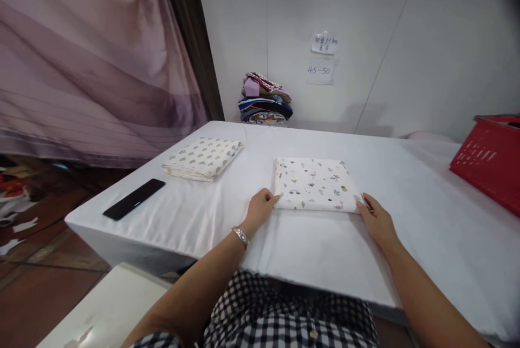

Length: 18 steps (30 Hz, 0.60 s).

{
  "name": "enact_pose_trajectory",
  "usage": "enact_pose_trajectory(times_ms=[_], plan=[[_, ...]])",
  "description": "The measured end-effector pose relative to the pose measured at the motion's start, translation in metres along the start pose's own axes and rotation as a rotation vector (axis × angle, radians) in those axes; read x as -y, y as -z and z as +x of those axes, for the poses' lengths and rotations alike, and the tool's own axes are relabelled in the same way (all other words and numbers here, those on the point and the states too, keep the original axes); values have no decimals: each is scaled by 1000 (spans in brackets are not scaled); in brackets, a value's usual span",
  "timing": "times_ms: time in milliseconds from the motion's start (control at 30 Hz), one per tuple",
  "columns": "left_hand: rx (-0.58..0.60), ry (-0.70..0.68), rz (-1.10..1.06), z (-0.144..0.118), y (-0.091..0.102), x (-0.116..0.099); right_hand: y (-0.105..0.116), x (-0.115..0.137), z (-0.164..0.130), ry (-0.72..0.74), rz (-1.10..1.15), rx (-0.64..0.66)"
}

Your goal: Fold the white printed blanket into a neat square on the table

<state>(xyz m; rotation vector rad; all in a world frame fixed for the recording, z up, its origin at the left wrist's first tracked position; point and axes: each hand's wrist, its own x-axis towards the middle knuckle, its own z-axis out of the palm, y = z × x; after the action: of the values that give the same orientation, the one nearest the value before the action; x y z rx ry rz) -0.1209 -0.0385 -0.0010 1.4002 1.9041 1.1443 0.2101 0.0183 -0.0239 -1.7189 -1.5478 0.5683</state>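
Note:
In front of me a folded white cloth [312, 183] with small printed figures lies flat on the table. My left hand [260, 208] pinches its near left corner, thumb on top. At the near right corner, my right hand [376, 219] grips the edge between thumb and fingers. Both hands are closed on the same cloth. Farther left rests a second folded cloth [205, 158], white with grey-green cloud-like shapes, touched by neither hand.
A white-covered table [227, 218] spreads before me. A black phone [134, 199] lies near its left edge. On the right stands a red plastic basket [487, 161]. Stacked folded fabrics [266, 100] rise behind the far edge, below paper notes [323, 71] on the wall. A curtain [93, 61] hangs left.

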Motion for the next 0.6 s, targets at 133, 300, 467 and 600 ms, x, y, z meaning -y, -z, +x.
enact_pose_trajectory(times_ms=[133, 300, 467, 600], plan=[[-7, 31, 54, 8, -5, -4, 0, 0, 1, 3, -18, 12], [-15, -26, 127, 15, -12, -1, 0, 0, 2, -11, -44, 30], [26, 23, 161, 24, -7, -6, -1, -2, 3, 12, -86, 38], [27, 79, 224, 42, -10, -18, -2, -4, 5, 36, -98, 36]])
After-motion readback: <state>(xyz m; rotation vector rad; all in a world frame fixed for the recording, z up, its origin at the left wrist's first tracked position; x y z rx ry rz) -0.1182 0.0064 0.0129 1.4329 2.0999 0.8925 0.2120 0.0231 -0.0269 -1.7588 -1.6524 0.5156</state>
